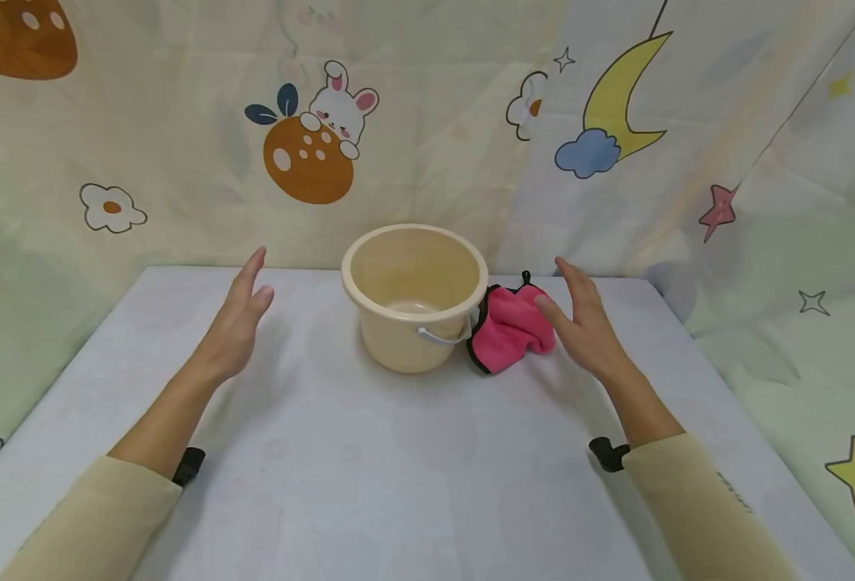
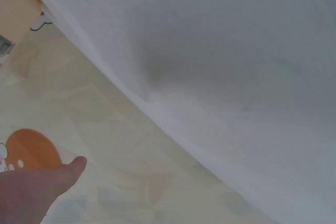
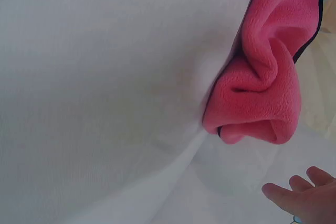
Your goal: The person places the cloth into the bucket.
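A cream plastic bucket (image 1: 398,343) with a pale handle (image 1: 445,337) stands upright near the back of the white table, its inside visible. Against its right side lies a crumpled pink cloth (image 1: 510,327) with black edging; the right wrist view shows the fluffy folds of this cloth (image 3: 257,98). To the left of the bucket, my left hand (image 1: 236,327) is held over the table, fingers straight and grasping nothing. My right hand (image 1: 583,327) is just right of the cloth, fingers extended, its thumb overlapping the cloth in the head view. Nothing is held in it.
The table (image 1: 369,468) has a white cover. Behind it and along both sides hangs a printed curtain (image 1: 442,105) with bunny, moon and star pictures. Dark straps (image 1: 190,466) show at both wrists, below beige sleeves (image 1: 100,516).
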`<state>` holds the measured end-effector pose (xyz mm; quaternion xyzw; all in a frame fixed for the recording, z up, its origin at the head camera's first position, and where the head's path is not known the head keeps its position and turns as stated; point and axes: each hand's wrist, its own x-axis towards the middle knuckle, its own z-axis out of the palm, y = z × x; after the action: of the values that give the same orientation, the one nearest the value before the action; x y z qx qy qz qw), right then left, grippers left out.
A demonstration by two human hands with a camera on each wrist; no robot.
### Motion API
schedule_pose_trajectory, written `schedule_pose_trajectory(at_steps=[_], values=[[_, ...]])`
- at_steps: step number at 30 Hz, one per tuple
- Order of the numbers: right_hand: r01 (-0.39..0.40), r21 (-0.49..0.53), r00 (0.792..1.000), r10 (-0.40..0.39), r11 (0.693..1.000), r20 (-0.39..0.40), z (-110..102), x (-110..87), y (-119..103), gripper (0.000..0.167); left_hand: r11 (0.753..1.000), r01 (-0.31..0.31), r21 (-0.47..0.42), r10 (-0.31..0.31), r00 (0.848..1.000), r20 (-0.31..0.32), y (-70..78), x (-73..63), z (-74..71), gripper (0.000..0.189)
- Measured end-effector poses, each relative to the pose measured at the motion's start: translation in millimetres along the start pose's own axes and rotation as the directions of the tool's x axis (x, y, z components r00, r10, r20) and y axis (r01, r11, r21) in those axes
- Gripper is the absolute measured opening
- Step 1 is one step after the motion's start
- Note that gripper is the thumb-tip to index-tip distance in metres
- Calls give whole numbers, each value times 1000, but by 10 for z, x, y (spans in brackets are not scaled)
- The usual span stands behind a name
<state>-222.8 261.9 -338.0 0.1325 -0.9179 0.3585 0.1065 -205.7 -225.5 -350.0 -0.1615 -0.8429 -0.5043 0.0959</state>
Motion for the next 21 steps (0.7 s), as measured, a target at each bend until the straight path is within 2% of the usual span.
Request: schedule_pose_trajectory(at_steps=[2, 5, 10, 21], values=[[-5, 6, 1000, 5, 1000, 6, 22, 15, -9, 76, 999, 6, -51, -5, 1000, 7, 5, 18, 30, 66], [-60, -22, 997, 61, 998, 56, 55, 23, -32, 80, 994, 25, -107, -23, 999, 23, 19, 50, 80, 67], [-146, -97, 976, 160, 984, 150, 137, 35, -63, 91, 982, 49, -185, -42, 998, 43, 72, 97, 179, 69], [-203, -78, 966, 212, 976, 147, 314, 114, -24, 94, 964, 48, -263, -36, 998, 51, 175, 194, 422, 69]])
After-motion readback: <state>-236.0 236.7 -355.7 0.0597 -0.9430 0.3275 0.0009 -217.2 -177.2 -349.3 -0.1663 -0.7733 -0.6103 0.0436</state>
